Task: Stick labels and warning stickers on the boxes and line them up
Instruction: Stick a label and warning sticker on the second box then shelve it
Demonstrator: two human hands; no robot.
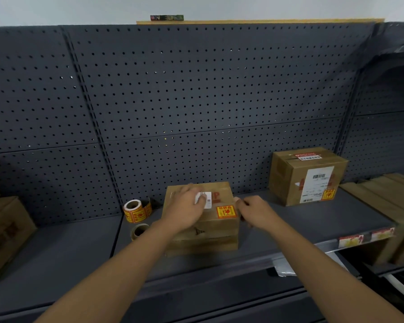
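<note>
Fingers (197, 199) pressing label (207, 199), box (203, 229)

The light is dim and flat, apparently from overhead, with the white wall (56, 8) brightest. Soft shadows pool under the shelf (68, 248) lip and beside the boxes. The pegboard (196, 89) bows at the edges (a wide lens), and the corners and both hands smear slightly.
</note>
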